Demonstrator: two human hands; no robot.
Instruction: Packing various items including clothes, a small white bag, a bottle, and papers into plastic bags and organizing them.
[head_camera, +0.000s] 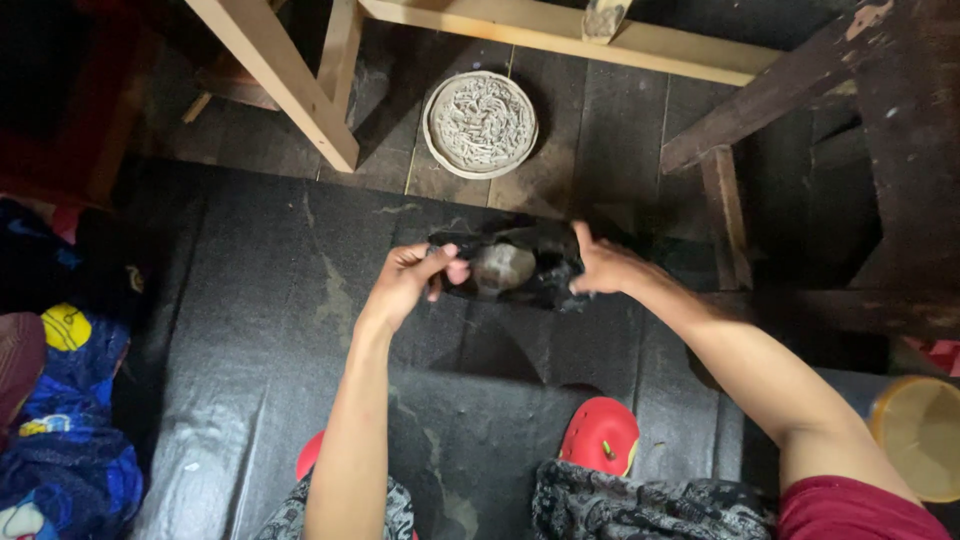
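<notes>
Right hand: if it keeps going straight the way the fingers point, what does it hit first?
The right hand points left across the black bag it grips. It would first press into the bag's grey lump, then the left hand beyond; depth is unclear.

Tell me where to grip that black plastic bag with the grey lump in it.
Grip the black plastic bag by its two upper edges, coming in from either side, as the left hand and right hand do. The grey lump weighs down the middle, so pinching the edges probably keeps the mouth spread and the bag level.
</notes>
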